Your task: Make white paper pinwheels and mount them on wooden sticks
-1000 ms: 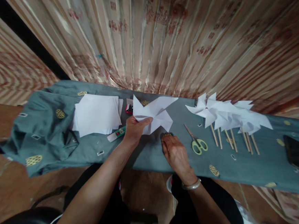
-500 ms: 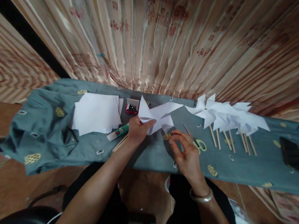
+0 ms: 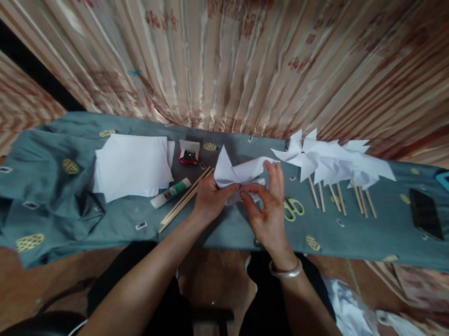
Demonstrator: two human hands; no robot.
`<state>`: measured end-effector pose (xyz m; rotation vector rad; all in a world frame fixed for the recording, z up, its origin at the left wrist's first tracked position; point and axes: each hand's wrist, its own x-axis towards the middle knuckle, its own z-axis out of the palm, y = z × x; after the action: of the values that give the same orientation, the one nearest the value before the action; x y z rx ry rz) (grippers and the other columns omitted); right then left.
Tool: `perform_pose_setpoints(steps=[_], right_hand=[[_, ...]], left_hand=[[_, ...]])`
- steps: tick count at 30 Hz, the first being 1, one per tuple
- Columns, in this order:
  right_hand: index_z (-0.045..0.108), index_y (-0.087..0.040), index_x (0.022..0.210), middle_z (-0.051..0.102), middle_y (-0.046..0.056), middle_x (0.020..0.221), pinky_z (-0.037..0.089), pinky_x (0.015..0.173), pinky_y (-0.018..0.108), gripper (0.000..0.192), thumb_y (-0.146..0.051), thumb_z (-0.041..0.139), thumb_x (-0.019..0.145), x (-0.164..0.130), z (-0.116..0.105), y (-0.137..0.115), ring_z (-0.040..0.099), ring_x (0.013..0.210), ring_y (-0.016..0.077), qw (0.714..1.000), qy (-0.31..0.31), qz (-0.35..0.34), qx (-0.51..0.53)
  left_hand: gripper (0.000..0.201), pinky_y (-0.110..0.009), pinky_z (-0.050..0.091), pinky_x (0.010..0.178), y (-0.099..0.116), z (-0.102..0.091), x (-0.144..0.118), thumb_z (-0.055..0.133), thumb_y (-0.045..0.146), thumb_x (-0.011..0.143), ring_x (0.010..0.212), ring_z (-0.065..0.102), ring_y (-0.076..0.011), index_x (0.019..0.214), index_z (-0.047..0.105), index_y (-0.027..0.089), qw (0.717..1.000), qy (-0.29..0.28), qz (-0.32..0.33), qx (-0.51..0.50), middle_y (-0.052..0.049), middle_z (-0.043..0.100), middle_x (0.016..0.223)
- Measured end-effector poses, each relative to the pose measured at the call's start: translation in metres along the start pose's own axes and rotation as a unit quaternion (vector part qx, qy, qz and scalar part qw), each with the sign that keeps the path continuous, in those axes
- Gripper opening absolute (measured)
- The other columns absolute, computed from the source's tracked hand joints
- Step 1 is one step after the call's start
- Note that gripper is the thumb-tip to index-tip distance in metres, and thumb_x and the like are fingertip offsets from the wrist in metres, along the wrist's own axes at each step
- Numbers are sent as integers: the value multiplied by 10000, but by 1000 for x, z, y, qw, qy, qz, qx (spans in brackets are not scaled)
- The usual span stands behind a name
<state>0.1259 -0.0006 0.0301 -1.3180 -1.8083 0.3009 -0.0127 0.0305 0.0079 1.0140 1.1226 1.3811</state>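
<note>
Since the earlier frame, moved in from the cloth near the scissors: right hand [image 3: 269,213], now up against the folded white paper pinwheel [image 3: 239,174], thumb and forefinger pinched at its centre, remaining fingers raised along its right flap. Shifted little meanwhile: left hand [image 3: 211,198], closed on the pinwheel's lower left edge, thumb on top. Held just above the table's middle, between both hands, not lying flat. Spread beneath everything, a grey-green tablecloth [image 3: 359,235] with yellow woven motifs, bunched and hanging at the left end. Left of the hands, a loose stack of white paper sheets [image 3: 131,166]. To the right, a row of finished white pinwheels [image 3: 334,161] on wooden sticks, lying overlapped. Farther right, a dark phone [image 3: 425,213] flat on the cloth. Just left of the left hand, bare wooden sticks [image 3: 185,200] lying diagonally, beside a glue stick [image 3: 170,193] with a green label. Partly hidden behind the right hand, scissors [image 3: 294,208] with pale green handles. Behind the sticks, a small red box [image 3: 189,154], open.
</note>
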Motion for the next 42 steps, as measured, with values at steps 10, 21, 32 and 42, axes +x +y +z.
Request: perform_pose_setpoints(steps=[10,21,32,42], right_hand=[[686,-239,833,395,11,1567,148,1217,576,93,-273,612,877,1,1,4,203,1512,274,997,-16,50,61],[680,-255,826,449,-1,1530,168,1211,578,64,-293,641,859,3,-3,8,241,1501,260,990,-37,81,109],[671,-253,823,424,-4,1547,158,1214,574,78,-297,627,869,3,-5,10,224,1507,257,991,-47,81,99],[668,-255,843,429,-4,1545,163,1215,571,67,-296,627,874,2,-5,7,228,1507,253,988,-52,95,114]], left_hand=[[168,-246,525,594,3,-1,-2,765,213,623,618,670,-156,778,770,148,1000,-6,-15,-3,-10,761,717],[153,-245,510,592,4,-3,-2,787,238,595,605,651,-150,716,773,145,999,-22,-37,-27,-7,753,696],[166,-250,523,601,6,-3,-3,788,234,604,626,673,-164,743,773,143,998,-32,-45,-24,-10,760,716],[176,-258,529,599,7,-3,-4,774,221,615,656,687,-184,773,765,145,999,-30,-28,9,-7,759,721]])
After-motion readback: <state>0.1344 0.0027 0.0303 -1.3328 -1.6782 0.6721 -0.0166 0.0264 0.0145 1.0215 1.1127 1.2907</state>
